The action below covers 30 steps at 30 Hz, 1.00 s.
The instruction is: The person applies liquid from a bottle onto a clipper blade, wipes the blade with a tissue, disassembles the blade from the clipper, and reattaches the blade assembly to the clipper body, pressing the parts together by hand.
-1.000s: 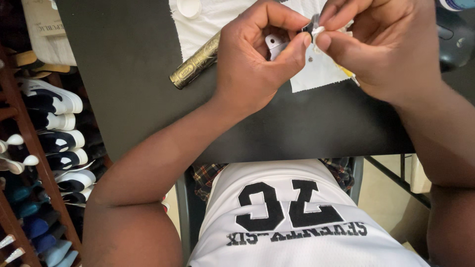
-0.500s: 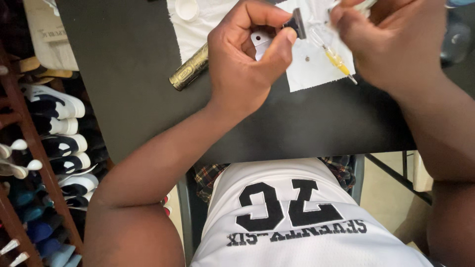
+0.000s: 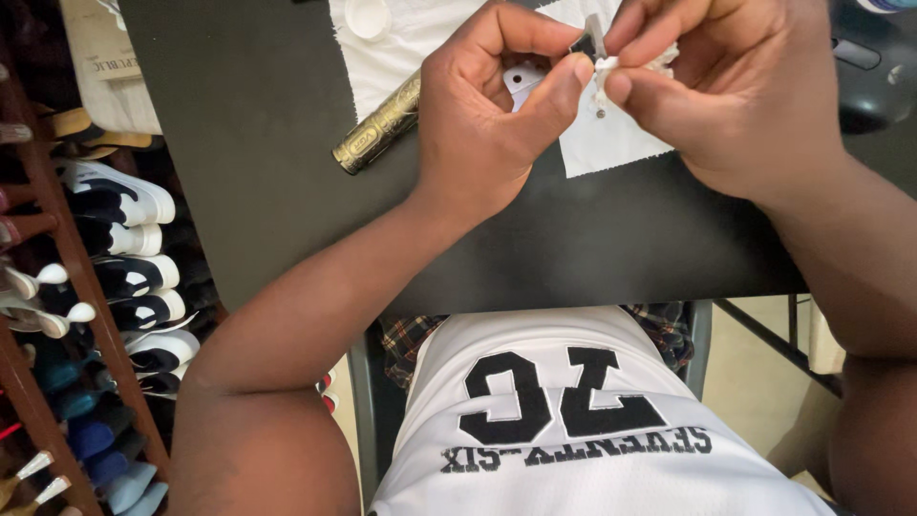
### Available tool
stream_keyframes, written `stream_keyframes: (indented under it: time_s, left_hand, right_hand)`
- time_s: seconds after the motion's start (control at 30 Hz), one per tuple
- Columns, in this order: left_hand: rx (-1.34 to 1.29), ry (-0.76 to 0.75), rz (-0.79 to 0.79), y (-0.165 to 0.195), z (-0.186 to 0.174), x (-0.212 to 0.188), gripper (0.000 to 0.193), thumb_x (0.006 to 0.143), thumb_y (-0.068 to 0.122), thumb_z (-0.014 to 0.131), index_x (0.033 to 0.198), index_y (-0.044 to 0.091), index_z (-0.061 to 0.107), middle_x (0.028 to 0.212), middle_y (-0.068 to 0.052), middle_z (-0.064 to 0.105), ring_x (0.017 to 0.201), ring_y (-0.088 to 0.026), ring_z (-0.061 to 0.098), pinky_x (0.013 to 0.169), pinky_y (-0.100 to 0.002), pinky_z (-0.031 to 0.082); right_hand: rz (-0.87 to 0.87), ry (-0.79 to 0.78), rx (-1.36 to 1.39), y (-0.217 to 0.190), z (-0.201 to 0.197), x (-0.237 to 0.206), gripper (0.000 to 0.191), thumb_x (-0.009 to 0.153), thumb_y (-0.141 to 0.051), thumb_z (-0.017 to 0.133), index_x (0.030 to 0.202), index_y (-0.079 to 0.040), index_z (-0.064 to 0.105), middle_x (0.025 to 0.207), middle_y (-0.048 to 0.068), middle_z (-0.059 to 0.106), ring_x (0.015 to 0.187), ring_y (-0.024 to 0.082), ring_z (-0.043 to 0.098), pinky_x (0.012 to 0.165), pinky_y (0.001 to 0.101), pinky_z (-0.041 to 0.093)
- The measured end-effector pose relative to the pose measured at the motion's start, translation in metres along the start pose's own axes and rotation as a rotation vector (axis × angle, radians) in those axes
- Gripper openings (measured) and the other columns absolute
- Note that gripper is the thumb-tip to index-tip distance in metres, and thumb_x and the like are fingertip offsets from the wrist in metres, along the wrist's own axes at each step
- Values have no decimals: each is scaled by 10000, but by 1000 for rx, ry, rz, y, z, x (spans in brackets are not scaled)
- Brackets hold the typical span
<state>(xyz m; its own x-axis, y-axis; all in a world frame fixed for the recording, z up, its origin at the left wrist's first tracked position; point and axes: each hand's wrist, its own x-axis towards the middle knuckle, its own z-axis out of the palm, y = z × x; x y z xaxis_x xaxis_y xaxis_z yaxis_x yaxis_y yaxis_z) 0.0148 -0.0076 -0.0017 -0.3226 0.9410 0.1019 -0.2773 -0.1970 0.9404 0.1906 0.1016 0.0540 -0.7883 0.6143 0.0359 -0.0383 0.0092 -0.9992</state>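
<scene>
My left hand (image 3: 497, 115) pinches a small dark metal-tipped part (image 3: 590, 40) between thumb and forefinger, above a white cloth (image 3: 611, 143) on the black table (image 3: 287, 124). My right hand (image 3: 735, 91) presses a small wad of white tissue (image 3: 607, 76) against that part. A small white plastic piece (image 3: 523, 78) shows behind my left thumb. A gold engraved tube (image 3: 377, 124) lies on the table just left of my left hand, partly on the cloth.
A white round cap (image 3: 368, 17) sits on the cloth at the top. A dark rounded object (image 3: 874, 76) lies at the table's right edge. A wooden shoe rack (image 3: 57, 287) with several sneakers stands at the left, close to the table.
My right hand has come back to the left hand and now holds tissue against the small part. A yellow-tipped pen seen on the cloth half a second ago is now hidden.
</scene>
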Motion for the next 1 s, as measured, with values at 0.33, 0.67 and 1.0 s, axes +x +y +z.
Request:
stream_keyframes:
  time_s: [0.33,0.67,1.0]
  left_hand:
    - [-36,0,85,-4,8,-6,143,1042,-106,723,1109,-46,611,1056,-66,646,895,-70,598,803,-215,527]
    - [-3,86,83,-14,1,-1,148,1043,-32,734,1131,-37,614,1098,-60,632,934,-62,601,840,-195,525]
    - [-141,45,-86,-5,-2,-1,201,1057,90,736,1133,-45,606,885,-46,643,658,-37,525,570,-203,437]
  right_hand:
    - [-9,56,-138,0,9,-1,157,1011,130,642,1074,1,578,1144,60,630,993,75,629,826,196,527]
    - [41,231,-337,10,-4,0,81,1073,48,678,1036,23,610,984,20,660,878,57,635,748,213,502]
    - [58,145,-98,2,-13,-2,52,1122,43,650,1073,35,633,968,33,684,846,80,656,748,227,514]
